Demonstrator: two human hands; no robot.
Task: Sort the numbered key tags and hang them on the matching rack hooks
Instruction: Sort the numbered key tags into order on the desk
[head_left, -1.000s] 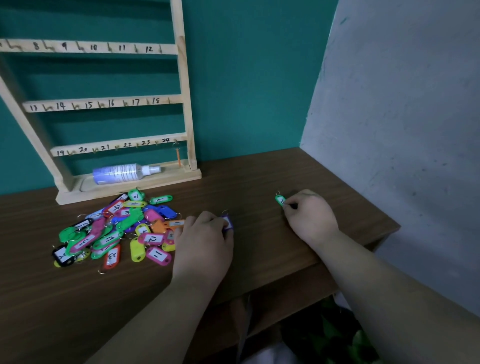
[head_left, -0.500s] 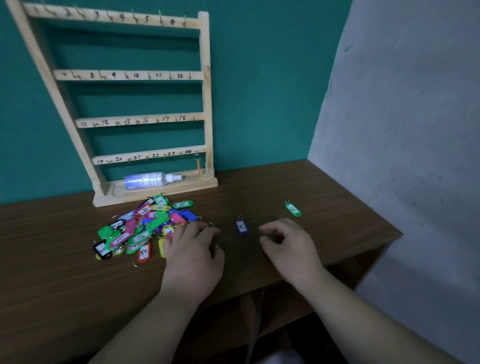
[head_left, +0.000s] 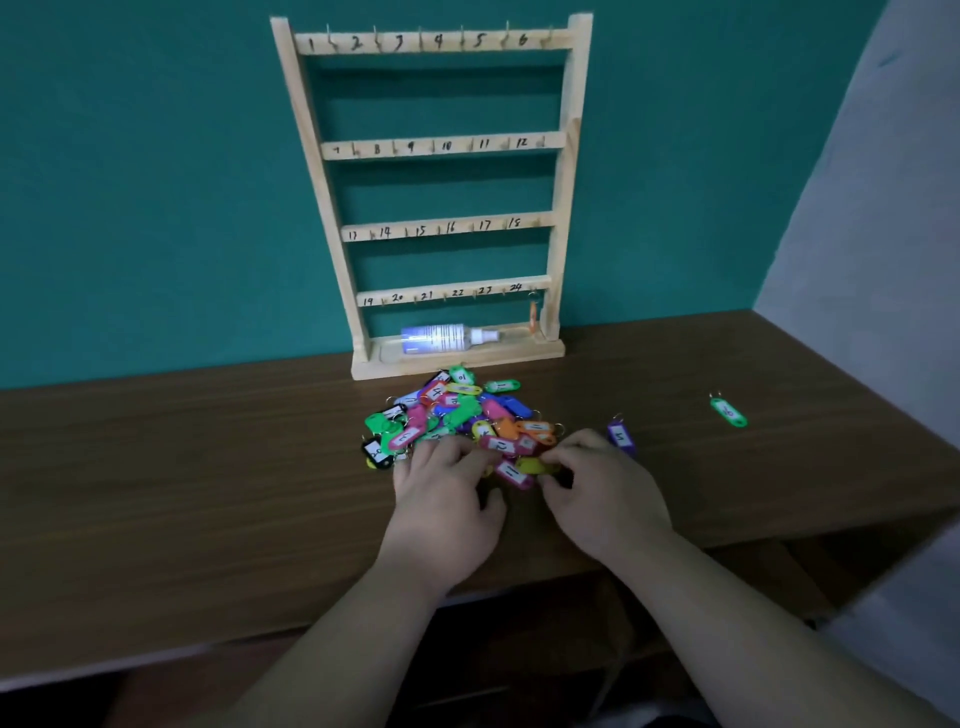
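**Sorting through a heap of numbered key tags below a wooden rack**

Reaching forward from the bottom of the view, two bare forearms meet at the near edge of a heap of coloured key tags (head_left: 457, 415) lying on a dark wooden table (head_left: 182, 467). The left hand (head_left: 447, 504) lies palm down with its fingers spread loosely over the heap's near left side; nothing is visibly held in it. The right hand (head_left: 605, 493) has its fingers curled at the heap's near right edge, fingertips touching or just beside a pink tag (head_left: 511, 474) and a yellow tag (head_left: 532, 464); whether it is actually gripping either one cannot be told.

The tags are green, pink, orange, blue, yellow and black, each with a white label bearing a handwritten number and a small metal ring. Two tags lie apart from the heap: a purple tag (head_left: 621, 435) just beside the right hand, and a green tag (head_left: 728, 411) well to the right, alone on the table.

Behind the heap, a pale wooden rack (head_left: 563, 171) stands against a teal wall (head_left: 156, 182). Its four crossbars carry small hooks with handwritten numbers from 1 to 24. One orange tag (head_left: 533, 316) hangs at the right end of the lowest bar, by the number 24. A white spray bottle (head_left: 441, 338) lies on its side on the rack's base. A grey wall (head_left: 872, 208) rises to the right.
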